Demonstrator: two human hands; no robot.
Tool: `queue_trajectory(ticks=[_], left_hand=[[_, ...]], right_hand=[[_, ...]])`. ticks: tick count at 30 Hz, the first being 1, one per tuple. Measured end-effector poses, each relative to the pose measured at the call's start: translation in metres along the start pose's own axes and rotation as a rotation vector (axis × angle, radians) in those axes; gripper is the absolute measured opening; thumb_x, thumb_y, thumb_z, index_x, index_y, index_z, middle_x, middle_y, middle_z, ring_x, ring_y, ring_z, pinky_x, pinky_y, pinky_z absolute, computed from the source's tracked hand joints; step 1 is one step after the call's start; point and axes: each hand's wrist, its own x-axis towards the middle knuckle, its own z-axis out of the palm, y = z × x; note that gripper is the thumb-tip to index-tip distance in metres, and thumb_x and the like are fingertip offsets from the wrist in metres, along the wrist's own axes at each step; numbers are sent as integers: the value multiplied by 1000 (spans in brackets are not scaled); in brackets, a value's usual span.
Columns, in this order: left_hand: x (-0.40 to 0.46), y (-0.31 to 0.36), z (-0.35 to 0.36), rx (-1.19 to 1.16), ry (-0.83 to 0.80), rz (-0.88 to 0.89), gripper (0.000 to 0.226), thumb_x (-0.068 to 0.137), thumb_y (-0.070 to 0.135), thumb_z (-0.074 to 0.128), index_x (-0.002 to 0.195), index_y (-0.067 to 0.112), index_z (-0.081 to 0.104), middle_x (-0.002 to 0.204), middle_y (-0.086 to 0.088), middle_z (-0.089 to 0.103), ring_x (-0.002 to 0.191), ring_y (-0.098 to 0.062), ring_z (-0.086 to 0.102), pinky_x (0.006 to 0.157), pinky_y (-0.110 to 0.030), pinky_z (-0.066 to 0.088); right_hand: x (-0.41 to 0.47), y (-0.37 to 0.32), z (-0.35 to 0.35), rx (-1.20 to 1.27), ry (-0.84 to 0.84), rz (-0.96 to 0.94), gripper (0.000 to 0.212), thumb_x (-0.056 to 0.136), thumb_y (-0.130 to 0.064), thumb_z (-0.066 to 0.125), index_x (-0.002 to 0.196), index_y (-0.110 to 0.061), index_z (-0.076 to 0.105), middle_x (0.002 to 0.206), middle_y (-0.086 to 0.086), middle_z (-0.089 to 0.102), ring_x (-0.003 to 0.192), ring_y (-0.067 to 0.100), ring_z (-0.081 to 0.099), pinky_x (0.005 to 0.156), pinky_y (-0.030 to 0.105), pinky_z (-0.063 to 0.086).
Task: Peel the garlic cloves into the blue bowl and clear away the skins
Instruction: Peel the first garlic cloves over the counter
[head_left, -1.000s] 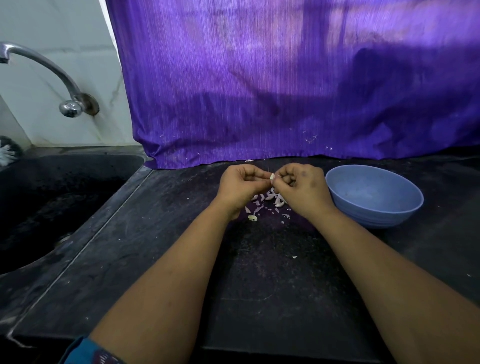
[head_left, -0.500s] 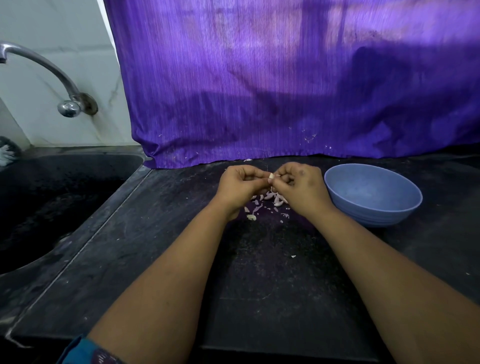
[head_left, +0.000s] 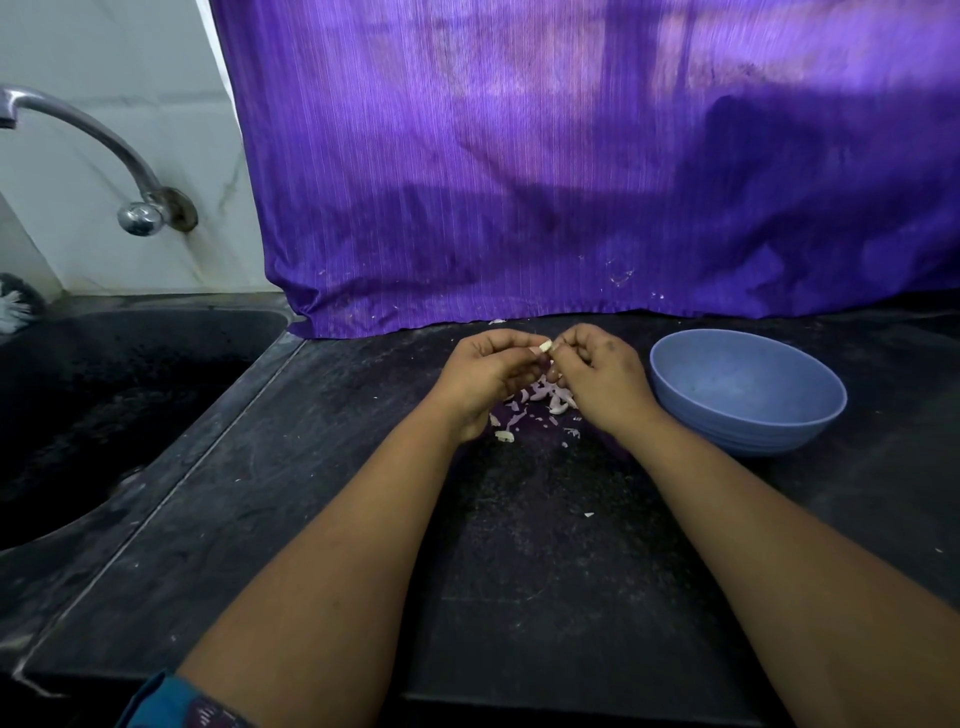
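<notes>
Near the worktop's back edge, the left hand (head_left: 488, 371) and right hand (head_left: 597, 371) both pinch one garlic clove (head_left: 545, 346) above the skins (head_left: 540, 402); the blue bowl (head_left: 748, 392) sits just right.

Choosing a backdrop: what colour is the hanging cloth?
Purple ribbed hanging cloth; head view.

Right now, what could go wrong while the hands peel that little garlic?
The garlic clove is pinched between the left hand and right hand over the counter, not over the blue bowl, so it might slip and land among the skins. Loose skins could also scatter toward the sink.
</notes>
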Motion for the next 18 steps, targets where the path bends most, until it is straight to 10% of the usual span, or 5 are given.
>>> queue_trajectory(ticks=[18], left_hand=[[1, -4, 0, 77, 44, 2, 10, 91, 0, 58, 98, -1, 66, 85, -9, 68, 78, -15, 64, 77, -26, 54]], right_hand=[[4, 5, -2, -14, -55, 18, 13, 97, -24, 54, 90, -18, 62, 77, -4, 71, 74, 11, 69, 74, 31, 57]])
